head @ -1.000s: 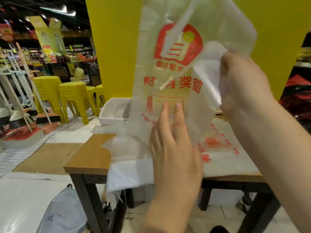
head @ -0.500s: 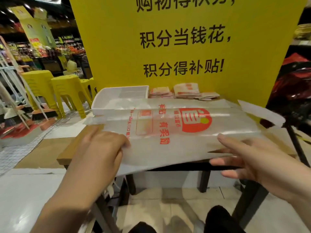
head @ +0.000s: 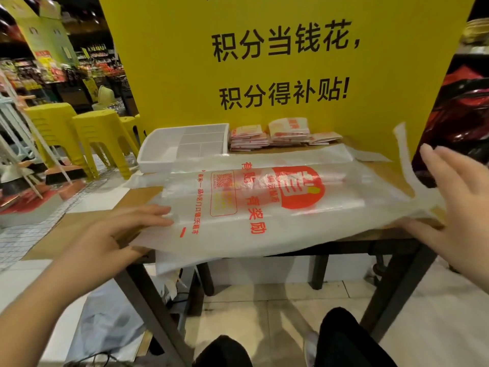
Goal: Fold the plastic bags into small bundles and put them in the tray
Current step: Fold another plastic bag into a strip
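**Bag flat on worktop, fold not begun; no bundles seen in tray**

Status: One plastic bag with red print lies spread lengthwise on the worktop. It sits on top of further bags, which hang over the near edge. No crease or fold shows in the top bag, so I judge this bundle to be at its first step.

Grips: The left hand lies on the bag's left end with its fingers straight and flat on the plastic, pinching nothing. The right hand is at the bag's right end with its fingers spread and nothing held. Its thumb lies at the bag's near edge. One handle strip stands up just beside it.

Done: Several folded bundles are stacked at the back of the worktop against the yellow sign. They are beside the white tray, not in it.

Left to do: Fold this bag and those beneath it, then move all bundles into the tray.

Limits of view:
- The tray's near wall hides part of its floor. The compartments that show look bare.
- The right hand is blurred, so its contact with the handle strip cannot be confirmed.
- The number of bags in the stack cannot be made out.
- The sign's top line is cut off.
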The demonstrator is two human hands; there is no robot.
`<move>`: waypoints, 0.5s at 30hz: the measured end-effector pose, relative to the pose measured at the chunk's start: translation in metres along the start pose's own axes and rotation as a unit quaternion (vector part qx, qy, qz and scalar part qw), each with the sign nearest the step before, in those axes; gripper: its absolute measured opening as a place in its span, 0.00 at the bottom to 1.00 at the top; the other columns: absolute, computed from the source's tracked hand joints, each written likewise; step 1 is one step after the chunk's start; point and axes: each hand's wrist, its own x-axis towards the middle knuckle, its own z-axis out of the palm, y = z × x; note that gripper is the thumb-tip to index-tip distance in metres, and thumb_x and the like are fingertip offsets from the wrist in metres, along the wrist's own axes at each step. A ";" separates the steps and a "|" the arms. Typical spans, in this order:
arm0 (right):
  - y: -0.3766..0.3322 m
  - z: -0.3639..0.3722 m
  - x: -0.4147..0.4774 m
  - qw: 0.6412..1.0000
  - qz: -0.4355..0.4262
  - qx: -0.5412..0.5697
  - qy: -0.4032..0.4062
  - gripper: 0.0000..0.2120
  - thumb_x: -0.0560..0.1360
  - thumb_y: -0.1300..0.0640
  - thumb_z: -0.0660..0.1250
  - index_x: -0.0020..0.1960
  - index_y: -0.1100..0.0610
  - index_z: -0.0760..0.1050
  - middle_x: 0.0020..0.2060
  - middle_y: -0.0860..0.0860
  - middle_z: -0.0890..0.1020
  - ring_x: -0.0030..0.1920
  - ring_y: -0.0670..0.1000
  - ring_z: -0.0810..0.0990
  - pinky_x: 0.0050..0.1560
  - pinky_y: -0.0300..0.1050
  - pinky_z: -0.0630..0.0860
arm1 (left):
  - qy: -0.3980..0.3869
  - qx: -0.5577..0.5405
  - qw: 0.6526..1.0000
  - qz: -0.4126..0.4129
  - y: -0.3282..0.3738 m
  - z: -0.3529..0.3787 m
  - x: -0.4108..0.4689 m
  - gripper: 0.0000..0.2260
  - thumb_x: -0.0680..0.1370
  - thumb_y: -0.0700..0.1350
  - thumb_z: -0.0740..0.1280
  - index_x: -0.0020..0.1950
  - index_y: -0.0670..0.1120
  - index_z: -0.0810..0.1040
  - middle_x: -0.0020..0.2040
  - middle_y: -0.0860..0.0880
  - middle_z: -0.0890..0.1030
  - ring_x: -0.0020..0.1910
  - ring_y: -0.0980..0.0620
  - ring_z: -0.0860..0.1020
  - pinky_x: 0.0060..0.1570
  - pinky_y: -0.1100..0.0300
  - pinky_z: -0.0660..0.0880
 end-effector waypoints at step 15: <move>-0.025 -0.023 0.060 0.972 -0.119 0.144 -0.139 0.06 0.73 0.37 0.67 0.49 0.33 0.77 0.46 0.28 0.80 0.49 0.33 0.79 0.49 0.37 0.76 | 0.074 -0.086 0.983 -0.146 0.024 0.020 0.018 0.06 0.76 0.53 0.69 0.53 0.59 0.81 0.44 0.70 0.82 0.43 0.71 0.79 0.37 0.75 0.71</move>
